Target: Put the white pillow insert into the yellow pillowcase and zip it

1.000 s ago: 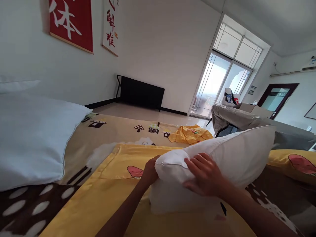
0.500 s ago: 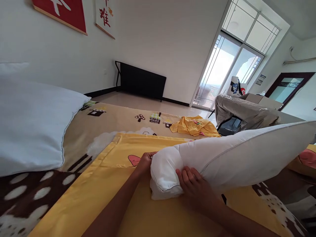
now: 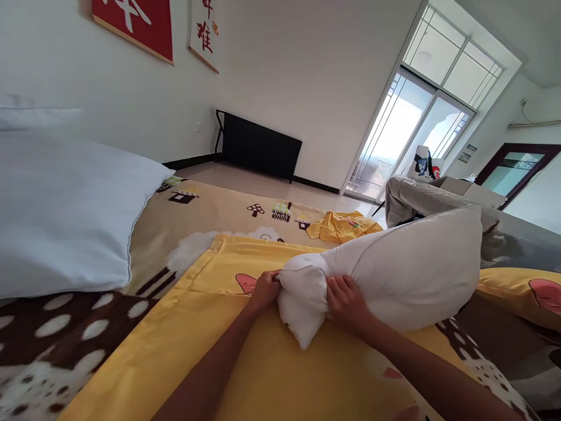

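A white pillow (image 3: 416, 269) with piped seams is bunched at its near left end, between my two hands. My left hand (image 3: 266, 290) pinches the left corner of that end. With its fingers curled into the fabric, my right hand (image 3: 347, 301) grips the pillow just behind the bunched part. One corner of the pillow hangs down between the hands, and the far end tilts up to the right. Beneath it lies a smooth yellow pillowcase (image 3: 184, 327) with pink printed shapes, spread flat on the patterned blanket (image 3: 210, 204).
Another white pillow (image 3: 65, 216) lies at the left. A crumpled yellow cloth (image 3: 344, 227) is on the blanket's far side. At the right edge is a yellow pillow (image 3: 521, 286). Beyond stand a black folded frame (image 3: 258, 146) and furniture under a grey cover (image 3: 403, 193).
The pillow's far end has swung left and its bunched end has folded, with a corner now pointing down. My hands keep their grip. The view has shifted slightly.
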